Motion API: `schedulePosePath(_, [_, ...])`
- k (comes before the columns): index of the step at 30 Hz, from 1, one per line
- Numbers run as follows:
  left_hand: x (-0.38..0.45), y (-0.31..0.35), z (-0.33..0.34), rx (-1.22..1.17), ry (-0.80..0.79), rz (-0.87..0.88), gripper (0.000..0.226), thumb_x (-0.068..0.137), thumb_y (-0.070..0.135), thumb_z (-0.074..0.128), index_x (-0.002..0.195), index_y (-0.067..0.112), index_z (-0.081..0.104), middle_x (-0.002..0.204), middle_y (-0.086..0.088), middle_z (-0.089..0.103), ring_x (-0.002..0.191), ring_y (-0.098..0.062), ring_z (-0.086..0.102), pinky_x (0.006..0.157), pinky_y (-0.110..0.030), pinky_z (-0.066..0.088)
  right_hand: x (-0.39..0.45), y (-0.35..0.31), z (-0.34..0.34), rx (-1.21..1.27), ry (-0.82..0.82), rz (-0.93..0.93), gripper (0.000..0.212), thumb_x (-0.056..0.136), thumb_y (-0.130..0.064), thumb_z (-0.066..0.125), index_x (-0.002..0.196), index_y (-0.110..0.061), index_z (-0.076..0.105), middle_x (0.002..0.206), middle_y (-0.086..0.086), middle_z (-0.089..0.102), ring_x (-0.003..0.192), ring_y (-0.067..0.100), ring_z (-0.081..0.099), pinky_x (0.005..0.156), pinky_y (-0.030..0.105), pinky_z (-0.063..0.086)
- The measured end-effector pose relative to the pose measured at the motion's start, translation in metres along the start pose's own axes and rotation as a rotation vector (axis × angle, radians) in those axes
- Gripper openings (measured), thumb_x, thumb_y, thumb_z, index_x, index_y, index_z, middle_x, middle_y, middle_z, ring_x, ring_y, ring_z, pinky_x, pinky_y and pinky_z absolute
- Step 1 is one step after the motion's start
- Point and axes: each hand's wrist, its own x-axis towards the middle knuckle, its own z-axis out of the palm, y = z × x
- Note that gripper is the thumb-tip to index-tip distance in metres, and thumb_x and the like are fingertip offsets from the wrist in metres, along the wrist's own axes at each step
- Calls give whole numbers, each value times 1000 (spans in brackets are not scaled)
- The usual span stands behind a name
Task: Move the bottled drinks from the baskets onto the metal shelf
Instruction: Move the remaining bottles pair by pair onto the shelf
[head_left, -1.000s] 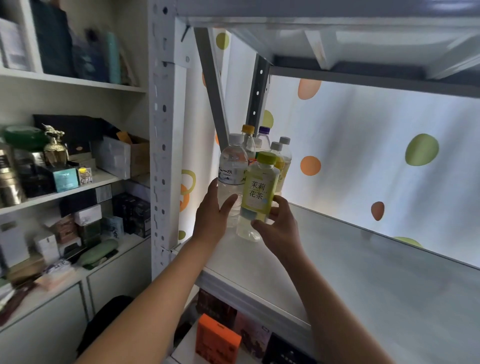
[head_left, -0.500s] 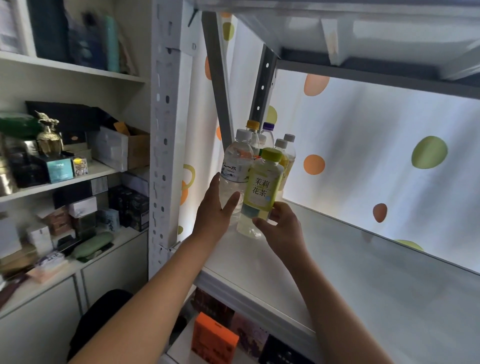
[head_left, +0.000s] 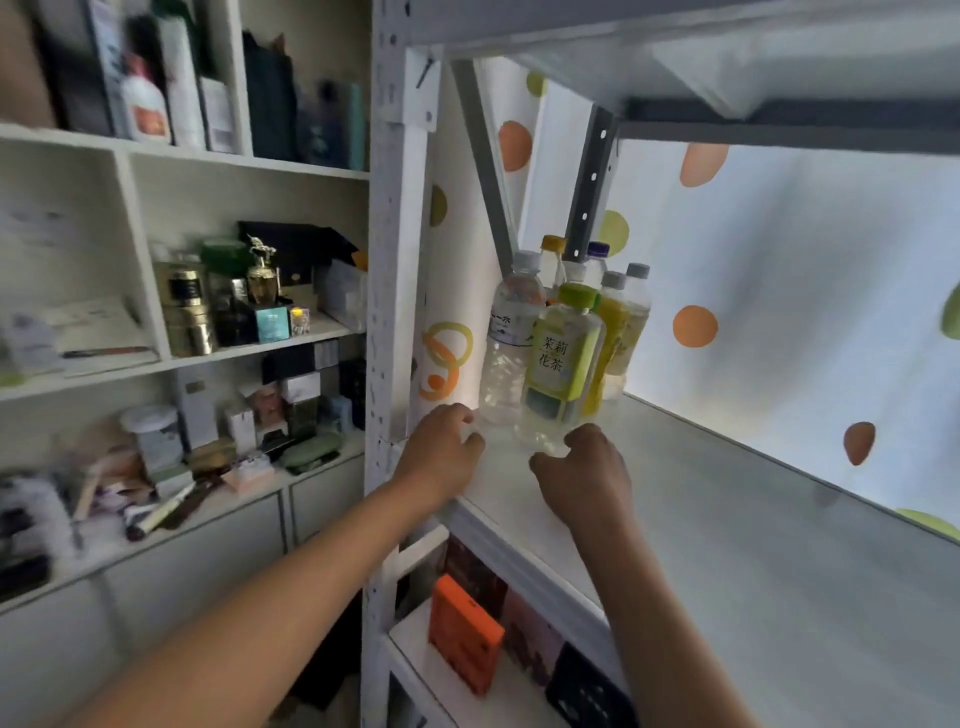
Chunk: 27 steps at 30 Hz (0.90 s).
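The bottles at the back of the cluster (head_left: 597, 265) show little more than their caps; the clear water bottle (head_left: 506, 343) and the green-capped tea bottle (head_left: 561, 364) cover the rest. The left hand (head_left: 441, 452) hides its own fingers, so whether they touch the water bottle's base cannot be told. The white shelves to the left (head_left: 156, 364) are smeared by motion blur, their labels unreadable. Both forearms run off the bottom edge.

Left hand (head_left: 441, 447): you wear no glove and no ring.
Right hand (head_left: 584, 475): bare too.
Forearms: no sleeves, no watch.
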Motion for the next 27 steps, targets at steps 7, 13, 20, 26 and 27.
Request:
schedulePosePath(7, [-110, -29, -55, 243, 30, 269, 24, 96, 18, 50, 117, 13, 61, 123, 0, 57, 116, -16, 48, 91, -23, 35, -75, -13, 29, -88, -112, -449, 40, 92, -28, 56, 131, -21, 59, 138, 1, 52, 126, 24, 49, 107, 40, 40])
schedulePosePath(13, [-222, -73, -137, 499, 119, 204, 38, 89, 21, 65, 125, 10, 60, 132, -6, 57, 126, -24, 49, 110, -36, 32, -164, -43, 82, -164, -226, -789, 37, 100, -34, 50, 132, -18, 60, 150, 6, 47, 144, 26, 33, 122, 43, 21])
schedulePosePath(20, [-390, -164, -255, 612, 213, -165, 46, 85, 22, 65, 128, 7, 57, 132, -8, 54, 122, -28, 49, 106, -38, 36, -330, -124, 181, -173, -478, -1063, 46, 98, -31, 51, 142, -16, 52, 154, 10, 41, 144, 28, 32, 119, 40, 18])
schedulePosePath(26, [-552, -231, -354, 630, 444, -470, 48, 91, 22, 57, 137, 10, 50, 141, -7, 48, 132, -25, 40, 113, -36, 26, -505, -201, 256, -44, -657, -1278, 38, 94, -26, 61, 129, -11, 64, 145, 15, 51, 138, 32, 41, 117, 40, 24])
schedulePosePath(27, [-567, -235, -364, 649, 462, -498, 48, 92, 23, 55, 138, 11, 48, 142, -6, 47, 133, -24, 39, 114, -36, 25, -521, -209, 263, -21, -662, -1290, 35, 92, -23, 63, 124, -8, 66, 141, 17, 54, 136, 34, 44, 116, 41, 26])
